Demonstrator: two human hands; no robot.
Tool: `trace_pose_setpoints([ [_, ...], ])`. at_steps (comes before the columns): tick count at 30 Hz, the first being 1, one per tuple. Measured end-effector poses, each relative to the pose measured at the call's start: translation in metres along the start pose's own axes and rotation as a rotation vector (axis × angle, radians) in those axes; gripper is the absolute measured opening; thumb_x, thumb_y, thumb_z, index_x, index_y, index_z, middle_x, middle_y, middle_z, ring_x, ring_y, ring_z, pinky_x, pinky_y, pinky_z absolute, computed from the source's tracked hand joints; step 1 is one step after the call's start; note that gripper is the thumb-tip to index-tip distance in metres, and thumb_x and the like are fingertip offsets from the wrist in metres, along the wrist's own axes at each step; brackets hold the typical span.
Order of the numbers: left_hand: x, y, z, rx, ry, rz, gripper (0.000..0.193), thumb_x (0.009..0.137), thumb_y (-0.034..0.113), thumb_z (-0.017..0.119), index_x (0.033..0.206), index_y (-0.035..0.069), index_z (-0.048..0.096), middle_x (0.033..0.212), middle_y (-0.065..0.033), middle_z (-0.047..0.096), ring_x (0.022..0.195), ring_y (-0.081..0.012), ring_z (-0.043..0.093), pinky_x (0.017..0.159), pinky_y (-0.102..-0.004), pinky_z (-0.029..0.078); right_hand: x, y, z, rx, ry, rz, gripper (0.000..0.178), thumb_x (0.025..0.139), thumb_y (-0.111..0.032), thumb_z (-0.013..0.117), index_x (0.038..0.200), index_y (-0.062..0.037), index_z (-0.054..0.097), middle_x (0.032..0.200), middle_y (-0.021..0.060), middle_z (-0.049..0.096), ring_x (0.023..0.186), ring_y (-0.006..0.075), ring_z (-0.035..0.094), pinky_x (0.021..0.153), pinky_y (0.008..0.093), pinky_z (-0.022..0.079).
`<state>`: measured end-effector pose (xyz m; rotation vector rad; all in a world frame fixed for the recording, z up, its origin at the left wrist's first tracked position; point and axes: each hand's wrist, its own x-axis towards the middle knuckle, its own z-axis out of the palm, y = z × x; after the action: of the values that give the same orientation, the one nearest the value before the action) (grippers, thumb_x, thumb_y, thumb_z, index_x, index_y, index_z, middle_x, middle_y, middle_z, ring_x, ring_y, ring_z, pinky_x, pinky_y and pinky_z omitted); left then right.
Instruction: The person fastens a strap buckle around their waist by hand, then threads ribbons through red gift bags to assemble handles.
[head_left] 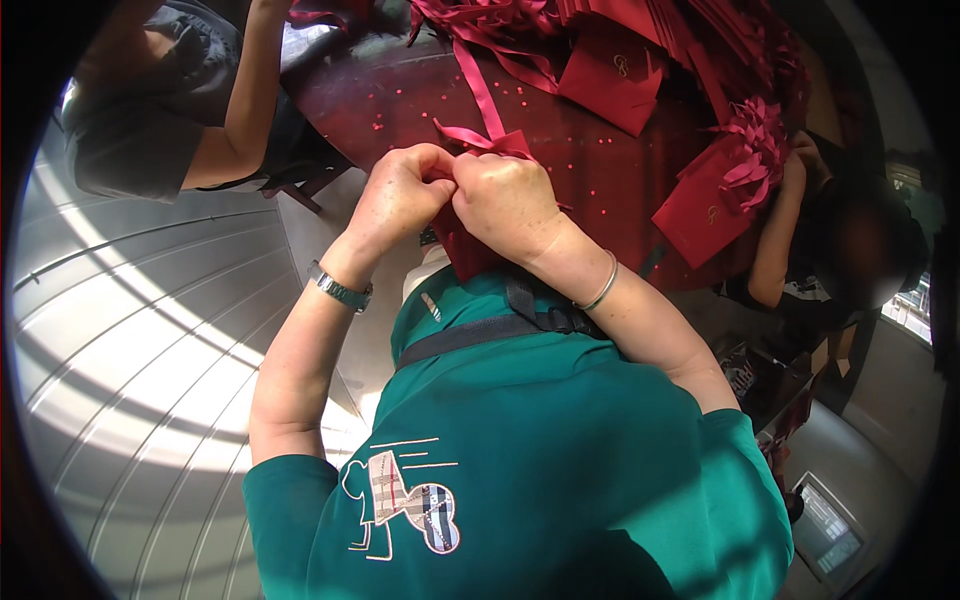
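Head view: at the table's (610, 175) near edge, your left hand (402, 195) pinched red material (438, 174) above a red gift bag (470, 248); your right hand (510, 205) curled alongside, its grip indeterminable.

Green shirt (560, 430), black strap (460, 338), watch (343, 290), silver bangle (605, 283)

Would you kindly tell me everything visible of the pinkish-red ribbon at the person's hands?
The ribbon is narrow, flat and pinkish-red, and looks like fabric with a soft sheen. One length runs away over the dark red table; a shorter, wavy one points left. Both meet by a red piece just beyond the left hand and right hand, which hide any grip on it.
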<state>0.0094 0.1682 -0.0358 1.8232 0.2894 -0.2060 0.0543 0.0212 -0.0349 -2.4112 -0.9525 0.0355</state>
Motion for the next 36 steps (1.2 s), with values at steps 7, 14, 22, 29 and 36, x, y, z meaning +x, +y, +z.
trace_pose_setpoints([
  [7, -0.002, -0.009, -0.006, -0.078, -0.002, -0.008, 0.018, 0.08, 0.0, 0.061, 0.096, -0.001, 0.067, 0.082, -0.0078, 0.069, 0.076, -0.0119, 0.064, 0.069, -0.0266, 0.051, -0.005, 0.009, -0.015, 0.383, -0.099, 0.066, 0.03, 0.077, -0.019, 0.07, 0.1, -0.0019, 0.062, 0.082, 0.0136, 0.067, 0.071, 0.0254, 0.067, 0.064, 0.0372, 0.052],
  [14, 0.0, -0.004, -0.021, -0.23, -0.177, -0.141, 0.019, 0.089, 0.007, 0.056, 0.105, 0.001, 0.065, 0.092, -0.0027, 0.066, 0.077, -0.0066, 0.059, 0.068, -0.023, 0.05, 0.018, 0.028, -0.036, 0.141, -0.106, -0.167, 0.013, 0.079, -0.011, 0.067, 0.092, -0.0102, 0.066, 0.086, 0.0054, 0.059, 0.083, 0.0259, 0.06, 0.069, 0.0369, 0.05],
  [22, 0.025, 0.015, -0.039, 0.031, -0.514, -0.304, 0.019, 0.091, 0.012, 0.056, 0.103, 0.003, 0.066, 0.084, -0.0034, 0.067, 0.067, -0.0108, 0.063, 0.055, -0.0249, 0.052, 0.015, 0.017, -0.033, 0.123, -0.184, -0.272, 0.013, 0.074, -0.011, 0.071, 0.085, -0.0099, 0.065, 0.084, 0.0048, 0.058, 0.086, 0.0264, 0.059, 0.07, 0.0381, 0.05],
  [29, 0.034, 0.021, -0.046, -0.026, -0.682, -0.393, 0.012, 0.089, 0.013, 0.061, 0.095, 0.006, 0.067, 0.076, -0.0026, 0.065, 0.066, -0.0142, 0.067, 0.054, -0.0255, 0.053, 0.016, 0.019, -0.035, 0.106, -0.217, -0.245, 0.011, 0.074, -0.011, 0.071, 0.083, -0.01, 0.065, 0.084, 0.0045, 0.058, 0.086, 0.0261, 0.059, 0.071, 0.0387, 0.05],
  [36, 0.031, 0.036, -0.029, 0.276, -0.627, -0.245, 0.017, 0.091, 0.015, 0.056, 0.092, -0.001, 0.062, 0.076, -0.0059, 0.061, 0.064, -0.0143, 0.063, 0.054, -0.0293, 0.056, 0.014, 0.024, -0.036, 0.143, -0.276, -0.27, 0.012, 0.073, -0.01, 0.07, 0.084, -0.0099, 0.066, 0.082, 0.0045, 0.06, 0.086, 0.0263, 0.059, 0.073, 0.0391, 0.05],
])
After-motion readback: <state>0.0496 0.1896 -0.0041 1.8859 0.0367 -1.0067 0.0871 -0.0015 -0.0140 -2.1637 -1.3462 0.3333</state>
